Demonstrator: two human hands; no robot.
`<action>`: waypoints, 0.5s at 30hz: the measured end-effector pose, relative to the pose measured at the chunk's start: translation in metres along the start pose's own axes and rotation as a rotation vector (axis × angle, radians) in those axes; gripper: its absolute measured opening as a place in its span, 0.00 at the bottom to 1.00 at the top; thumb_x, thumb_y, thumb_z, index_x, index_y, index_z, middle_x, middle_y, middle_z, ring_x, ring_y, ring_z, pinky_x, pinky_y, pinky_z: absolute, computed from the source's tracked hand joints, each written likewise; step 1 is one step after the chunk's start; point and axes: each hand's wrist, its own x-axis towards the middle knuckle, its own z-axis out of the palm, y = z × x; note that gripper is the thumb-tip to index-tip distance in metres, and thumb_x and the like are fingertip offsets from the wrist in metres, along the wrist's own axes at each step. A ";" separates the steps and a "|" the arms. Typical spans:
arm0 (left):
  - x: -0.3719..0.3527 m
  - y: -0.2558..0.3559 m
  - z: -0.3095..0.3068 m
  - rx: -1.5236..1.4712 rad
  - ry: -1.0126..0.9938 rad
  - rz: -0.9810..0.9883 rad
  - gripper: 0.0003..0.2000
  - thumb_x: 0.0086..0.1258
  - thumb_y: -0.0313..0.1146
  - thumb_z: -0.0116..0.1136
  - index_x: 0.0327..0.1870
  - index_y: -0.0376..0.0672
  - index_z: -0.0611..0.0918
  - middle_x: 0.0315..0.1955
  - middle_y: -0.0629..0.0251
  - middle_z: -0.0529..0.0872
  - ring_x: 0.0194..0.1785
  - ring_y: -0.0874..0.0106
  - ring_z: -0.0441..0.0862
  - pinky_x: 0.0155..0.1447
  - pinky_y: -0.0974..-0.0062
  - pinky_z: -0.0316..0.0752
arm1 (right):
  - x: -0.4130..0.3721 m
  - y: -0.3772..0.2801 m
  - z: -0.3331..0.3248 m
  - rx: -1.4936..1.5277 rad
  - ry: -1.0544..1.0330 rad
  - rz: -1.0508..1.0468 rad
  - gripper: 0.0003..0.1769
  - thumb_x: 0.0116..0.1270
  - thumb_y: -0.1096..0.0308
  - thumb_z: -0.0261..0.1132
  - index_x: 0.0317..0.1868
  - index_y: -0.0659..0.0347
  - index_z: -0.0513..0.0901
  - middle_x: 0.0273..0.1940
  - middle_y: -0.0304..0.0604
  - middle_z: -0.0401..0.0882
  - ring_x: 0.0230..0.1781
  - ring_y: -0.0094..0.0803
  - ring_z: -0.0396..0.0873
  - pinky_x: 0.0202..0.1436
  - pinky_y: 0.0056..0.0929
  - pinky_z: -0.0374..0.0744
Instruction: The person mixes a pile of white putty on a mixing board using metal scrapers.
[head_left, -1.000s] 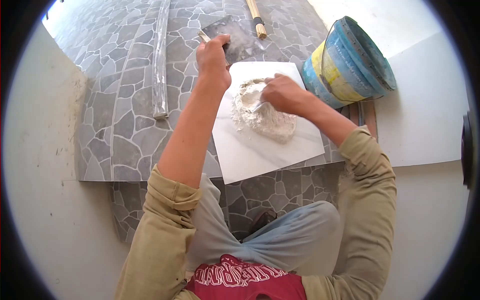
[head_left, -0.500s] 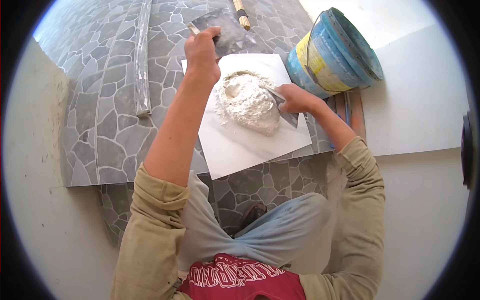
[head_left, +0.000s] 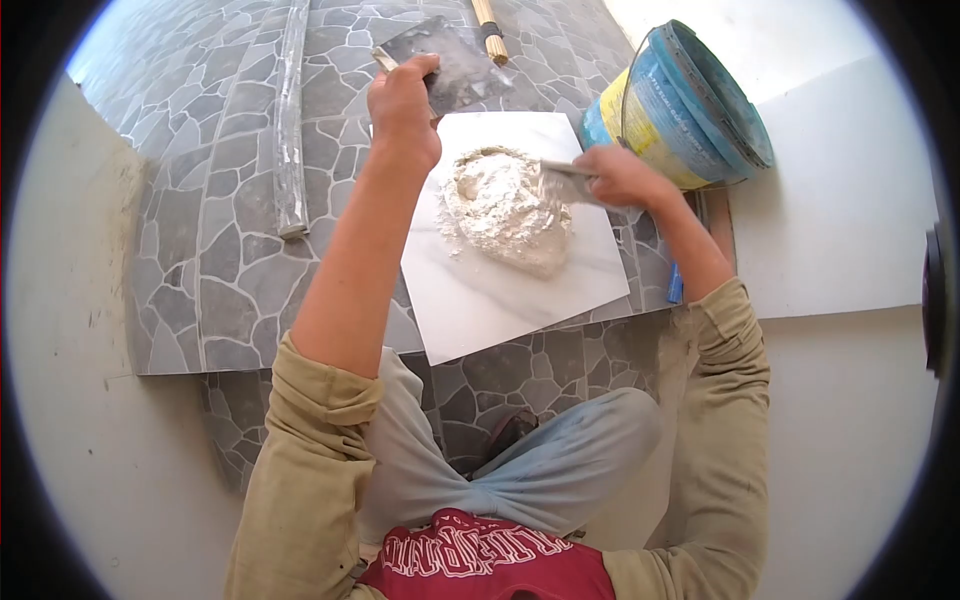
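A heap of white powder (head_left: 505, 205) lies on a white marbled tile (head_left: 490, 310). My left hand (head_left: 403, 100) grips the handle of a flat metal trowel (head_left: 460, 70), whose broad blade extends to the right just beyond the tile's far edge. At the right side of the heap, my right hand (head_left: 625, 178) is closed round a scraper (head_left: 568, 180). The scraper's blade is blurred and meets the right part of the powder.
A blue bucket (head_left: 650, 120) with a wire handle leans at the right. A long pale bar (head_left: 290, 130) lies on the stone-patterned surface (head_left: 235, 270) to the left. A bundled-stick handle (head_left: 490, 35) is at the back; a blue object (head_left: 675, 284) lies near the front right edge.
My right hand has moved a little right and up, and the scraper has turned so its blade is nearer the powder's upper right. My left hand has barely moved.
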 end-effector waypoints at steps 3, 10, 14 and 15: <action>0.002 -0.005 0.003 -0.001 0.022 -0.004 0.17 0.65 0.28 0.63 0.53 0.37 0.74 0.41 0.62 0.81 0.42 0.69 0.81 0.49 0.66 0.79 | 0.022 0.032 0.015 -0.136 0.400 -0.162 0.23 0.57 0.75 0.61 0.55 0.59 0.87 0.49 0.56 0.86 0.53 0.53 0.82 0.61 0.43 0.79; 0.020 -0.017 -0.007 -0.021 0.020 0.080 0.12 0.65 0.25 0.59 0.49 0.37 0.77 0.39 0.69 0.80 0.41 0.74 0.76 0.51 0.72 0.72 | 0.026 0.015 0.035 -0.228 0.283 -0.148 0.17 0.53 0.74 0.66 0.45 0.56 0.89 0.45 0.50 0.88 0.50 0.50 0.85 0.54 0.47 0.83; 0.016 -0.020 -0.009 -0.010 -0.038 0.100 0.17 0.68 0.25 0.58 0.58 0.37 0.75 0.47 0.64 0.82 0.48 0.71 0.78 0.59 0.71 0.71 | 0.040 0.019 0.036 -0.162 0.368 -0.111 0.22 0.52 0.75 0.64 0.49 0.49 0.90 0.45 0.48 0.88 0.50 0.48 0.85 0.55 0.46 0.82; 0.013 -0.018 -0.006 -0.025 -0.021 0.093 0.18 0.68 0.25 0.58 0.59 0.37 0.75 0.48 0.63 0.82 0.50 0.71 0.78 0.60 0.71 0.71 | 0.056 0.031 0.056 -0.172 0.436 -0.166 0.21 0.51 0.75 0.63 0.46 0.50 0.91 0.42 0.52 0.88 0.47 0.51 0.85 0.52 0.48 0.83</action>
